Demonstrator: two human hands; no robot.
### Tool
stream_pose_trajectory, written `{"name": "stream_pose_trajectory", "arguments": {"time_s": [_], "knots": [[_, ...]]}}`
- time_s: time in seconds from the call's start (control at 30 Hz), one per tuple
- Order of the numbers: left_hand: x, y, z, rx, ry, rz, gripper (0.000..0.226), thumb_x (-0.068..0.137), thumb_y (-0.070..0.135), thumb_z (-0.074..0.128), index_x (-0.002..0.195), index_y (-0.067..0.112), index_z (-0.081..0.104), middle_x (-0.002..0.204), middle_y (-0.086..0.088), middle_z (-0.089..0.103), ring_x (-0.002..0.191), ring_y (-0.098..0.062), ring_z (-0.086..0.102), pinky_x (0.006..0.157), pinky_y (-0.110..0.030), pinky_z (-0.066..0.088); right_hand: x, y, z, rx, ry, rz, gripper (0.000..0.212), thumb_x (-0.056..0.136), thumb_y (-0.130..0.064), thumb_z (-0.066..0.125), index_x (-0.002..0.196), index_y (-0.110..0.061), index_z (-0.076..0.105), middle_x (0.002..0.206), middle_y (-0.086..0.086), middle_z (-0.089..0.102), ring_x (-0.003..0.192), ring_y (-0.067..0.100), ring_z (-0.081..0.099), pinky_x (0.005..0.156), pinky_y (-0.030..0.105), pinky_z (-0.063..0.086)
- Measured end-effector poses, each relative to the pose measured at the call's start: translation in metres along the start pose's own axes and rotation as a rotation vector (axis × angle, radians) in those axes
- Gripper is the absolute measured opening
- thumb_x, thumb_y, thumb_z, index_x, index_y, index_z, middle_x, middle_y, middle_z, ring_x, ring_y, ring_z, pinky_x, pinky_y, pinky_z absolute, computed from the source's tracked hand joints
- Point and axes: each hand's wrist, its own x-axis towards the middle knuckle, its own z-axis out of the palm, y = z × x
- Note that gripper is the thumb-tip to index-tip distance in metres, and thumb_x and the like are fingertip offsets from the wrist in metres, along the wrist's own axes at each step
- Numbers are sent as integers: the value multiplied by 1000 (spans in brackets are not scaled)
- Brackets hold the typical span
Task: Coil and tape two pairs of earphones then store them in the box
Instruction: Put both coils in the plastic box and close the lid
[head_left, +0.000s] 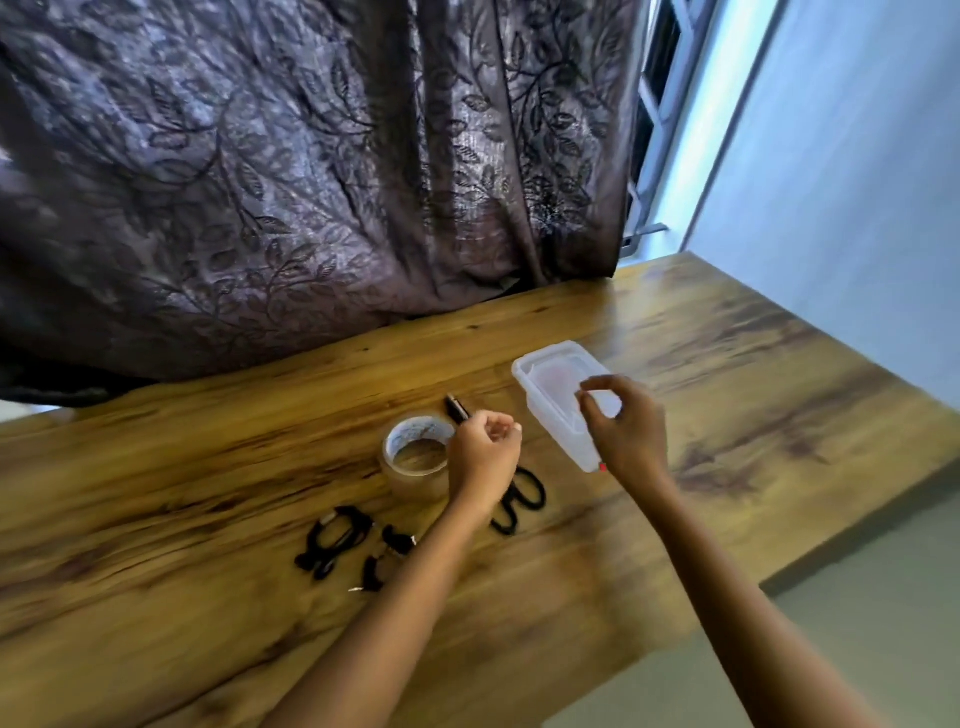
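Note:
Two black earphone bundles lie on the wooden table (727, 364): a looped coil (336, 540) at the left and a smaller tangle (387, 556) beside my left forearm. A roll of clear tape (415, 454) stands just behind them. The translucent white plastic box (545, 384) sits to the right with its lid on. My left hand (483, 457) is curled into a fist between the tape roll and the box, above black scissors (522, 501). My right hand (626, 426) hovers over the near end of the box, thumb and forefinger pinched together; nothing visible shows between them.
The scissors' blade tip (456, 408) pokes out behind my left fist. A dark leaf-patterned curtain (311, 182) hangs along the table's far edge. The table's right edge drops to a pale floor (857, 597), with a wall and window frame beyond.

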Motion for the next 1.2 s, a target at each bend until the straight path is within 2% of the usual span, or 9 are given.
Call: {"name": "stream_pose_trajectory", "arguments": {"time_s": [0.17, 0.3, 0.5, 0.67, 0.8, 0.97, 1.03, 1.1, 1.2], "knots": [[8, -4, 43, -90, -113, -217, 9, 86, 25, 61, 86, 17, 60, 93, -4, 65, 92, -20, 63, 88, -37, 53, 29, 52, -16, -153, -33, 128, 29, 88, -21, 60, 113, -6, 61, 110, 15, 65, 105, 30, 56, 77, 27, 36], [10, -2, 66, -162, -150, -287, 27, 90, 27, 56, 65, 23, 51, 73, 1, 59, 83, -21, 61, 89, -41, 52, 38, 71, -13, -102, -160, 244, 42, 93, -27, 53, 127, -3, 51, 127, 17, 57, 118, 30, 51, 94, 34, 39], [16, -7, 85, -289, -158, -297, 19, 93, 21, 51, 87, 11, 65, 95, -6, 69, 92, -21, 67, 86, -36, 55, 38, 74, -7, -28, -148, 267, 35, 95, -24, 49, 122, -3, 57, 116, 17, 64, 107, 30, 58, 85, 32, 42], [16, -1, 78, -314, -124, -241, 21, 95, 17, 50, 97, 5, 66, 96, -7, 69, 88, -19, 68, 74, -27, 56, 35, 63, -7, 38, -85, 255, 33, 95, -22, 49, 119, -3, 59, 108, 15, 66, 100, 28, 61, 88, 46, 49], [13, 10, 48, -263, -122, -118, 22, 94, 19, 50, 82, 12, 67, 93, -9, 71, 89, -22, 69, 80, -32, 57, 29, 41, -3, 124, -55, 184, 31, 95, -22, 48, 119, -5, 59, 100, 9, 66, 88, 18, 60, 71, 28, 47], [7, 22, -10, -158, -3, -7, 23, 93, 22, 51, 77, 17, 67, 86, -7, 72, 86, -24, 69, 80, -39, 57, 14, -2, 17, 291, -105, 161, 36, 94, -29, 50, 124, -10, 54, 110, 4, 64, 98, 16, 62, 81, 32, 56], [-1, 22, -38, -107, 72, 10, 25, 92, 23, 51, 70, 22, 62, 83, -10, 71, 85, -31, 68, 81, -46, 54, 4, -21, 31, 308, -114, 146, 35, 93, -29, 53, 122, -10, 56, 108, 2, 65, 96, 12, 61, 79, 23, 53], [-11, 17, -68, -69, 143, 25, 24, 92, 23, 50, 72, 16, 62, 84, -18, 69, 86, -38, 66, 80, -52, 52, -11, -42, 47, 337, -143, 116, 29, 92, -28, 54, 115, -11, 59, 102, 0, 66, 88, 7, 62, 66, 8, 49], [-25, -1, -113, -26, 266, 23, 25, 92, 23, 49, 82, 7, 66, 88, -22, 68, 85, -39, 65, 77, -54, 52, -41, -74, 76, 398, -231, 103, 20, 92, -25, 55, 107, -14, 60, 93, -5, 65, 80, 0, 60, 59, 6, 47]]}}
